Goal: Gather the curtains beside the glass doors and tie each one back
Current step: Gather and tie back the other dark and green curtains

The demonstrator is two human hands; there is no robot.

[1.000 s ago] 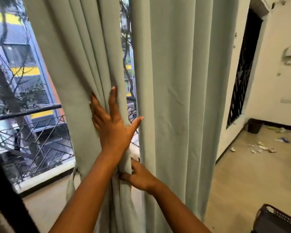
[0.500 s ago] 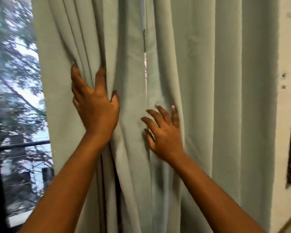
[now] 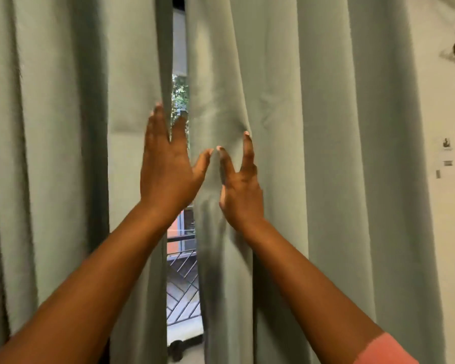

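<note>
Two pale green curtains, left curtain (image 3: 63,153) and right curtain (image 3: 313,153), hanging loose either side of a narrow gap (image 3: 180,271). Left hand (image 3: 166,169) flat, fingers straight, at gap's left edge. Right hand (image 3: 241,190) spread, pressing fabric just right of gap. Neither gathered nor tied yet.

Two pale green curtains hung there: a left curtain (image 3: 63,153) and a right curtain (image 3: 313,153), with one narrow gap (image 3: 180,61) between them. Two hands were raised at that gap, the left hand (image 3: 166,169) and the right hand (image 3: 241,190). One pink sleeve (image 3: 384,350) showed at the right forearm. Through the gap one metal railing (image 3: 181,266) could be seen. On the white wall (image 3: 441,232) at the right were three small fittings (image 3: 447,153), too small to identify.
</note>
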